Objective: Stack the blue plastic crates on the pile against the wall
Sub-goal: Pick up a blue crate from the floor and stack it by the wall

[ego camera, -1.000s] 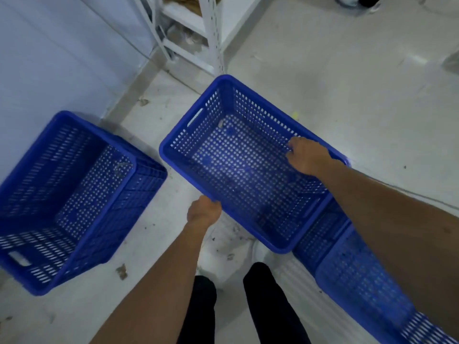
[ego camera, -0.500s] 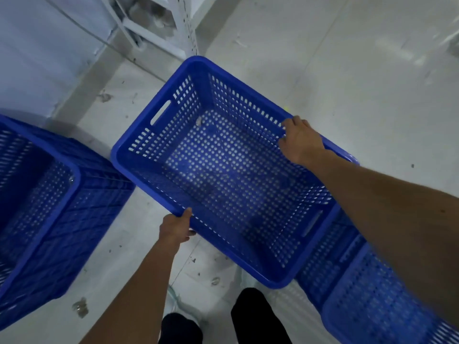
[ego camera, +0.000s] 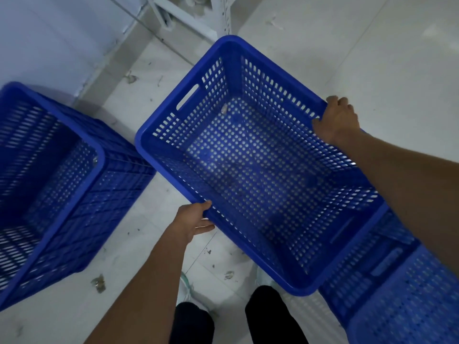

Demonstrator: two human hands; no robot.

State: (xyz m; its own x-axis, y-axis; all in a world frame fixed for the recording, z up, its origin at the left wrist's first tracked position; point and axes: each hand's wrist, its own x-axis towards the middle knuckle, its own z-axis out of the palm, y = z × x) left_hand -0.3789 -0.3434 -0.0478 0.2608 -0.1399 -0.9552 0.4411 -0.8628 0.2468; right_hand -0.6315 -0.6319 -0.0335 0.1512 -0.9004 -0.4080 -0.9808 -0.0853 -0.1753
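I hold an empty blue perforated crate [ego camera: 250,165] off the floor in front of me, its open top facing up. My left hand [ego camera: 192,219] grips the near long rim. My right hand [ego camera: 336,119] is closed over the far right rim. A second blue crate [ego camera: 62,184] stands on the floor at the left, beside the pale wall [ego camera: 49,38]; I cannot tell whether other crates lie under it. More blue crates [ego camera: 397,289] sit low at the right, partly hidden by the held crate and my right forearm.
A white metal shelf post [ego camera: 223,14] and its base rails stand at the top centre near the wall. The light tiled floor [ego camera: 360,58] carries scattered bits of debris. My dark trouser legs [ego camera: 268,316] show at the bottom.
The held crate has moved a little to the right in view and looks slightly larger. The left crate has come further into view. Both hands keep their grip on the rims.
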